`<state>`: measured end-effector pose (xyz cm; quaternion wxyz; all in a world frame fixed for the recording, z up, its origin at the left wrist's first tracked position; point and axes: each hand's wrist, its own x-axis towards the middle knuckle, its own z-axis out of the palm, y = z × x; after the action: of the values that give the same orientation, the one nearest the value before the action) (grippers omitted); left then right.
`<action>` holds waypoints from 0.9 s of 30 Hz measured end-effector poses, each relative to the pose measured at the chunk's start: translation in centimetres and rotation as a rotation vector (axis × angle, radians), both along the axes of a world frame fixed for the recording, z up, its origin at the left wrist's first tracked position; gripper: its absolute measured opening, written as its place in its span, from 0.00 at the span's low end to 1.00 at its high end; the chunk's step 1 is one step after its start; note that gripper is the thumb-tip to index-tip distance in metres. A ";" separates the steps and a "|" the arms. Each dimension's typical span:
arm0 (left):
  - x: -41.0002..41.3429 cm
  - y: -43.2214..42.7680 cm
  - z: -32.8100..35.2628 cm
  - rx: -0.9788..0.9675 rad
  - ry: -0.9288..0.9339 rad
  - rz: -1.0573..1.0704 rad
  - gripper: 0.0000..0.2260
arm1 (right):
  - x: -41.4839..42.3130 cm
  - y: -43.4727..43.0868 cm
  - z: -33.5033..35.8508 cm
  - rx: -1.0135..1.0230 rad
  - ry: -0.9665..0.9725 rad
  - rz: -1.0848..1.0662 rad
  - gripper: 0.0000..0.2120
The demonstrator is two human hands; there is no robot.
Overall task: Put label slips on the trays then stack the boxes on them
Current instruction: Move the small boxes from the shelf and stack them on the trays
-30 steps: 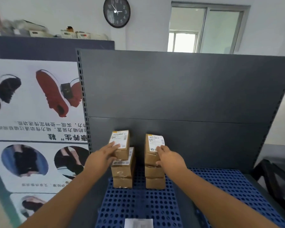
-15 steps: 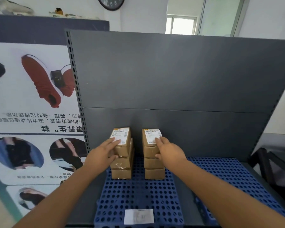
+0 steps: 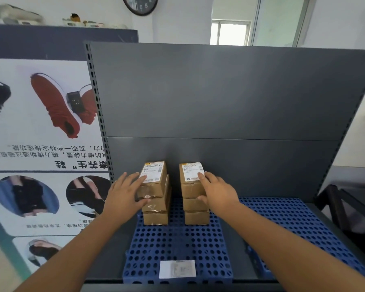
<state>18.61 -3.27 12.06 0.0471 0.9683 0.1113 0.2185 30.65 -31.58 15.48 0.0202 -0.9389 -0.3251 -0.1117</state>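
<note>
Cardboard box stacks [image 3: 155, 199] (three high) under both open hands [image 3: 124, 192], label slip [image 3: 177, 269] nearer.

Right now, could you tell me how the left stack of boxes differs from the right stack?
The left stack sits crooked, its top box skewed over the lower ones; the right stack is squarer. The left hand rests on the left stack, the right hand on the right. Both are three brown boxes high, white label on top, on the same blue tray.
</note>
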 end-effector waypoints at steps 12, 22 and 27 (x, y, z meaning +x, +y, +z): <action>-1.5 -9.6 4.0 0.017 -0.107 -0.151 0.36 | -3.9 -10.6 1.8 0.170 -0.081 -0.047 0.41; 0.6 -32.0 5.2 0.042 -0.163 -0.550 0.41 | -11.1 -32.4 2.1 0.326 -0.062 -0.321 0.45; 0.7 -44.6 3.8 -0.026 -0.167 -0.763 0.39 | -17.2 -44.4 1.5 0.380 -0.122 -0.485 0.45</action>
<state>19.31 -47.90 15.87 0.1463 0.9183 -0.2581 0.2621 13.49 -75.97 17.02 0.1483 -0.9600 -0.0654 -0.2282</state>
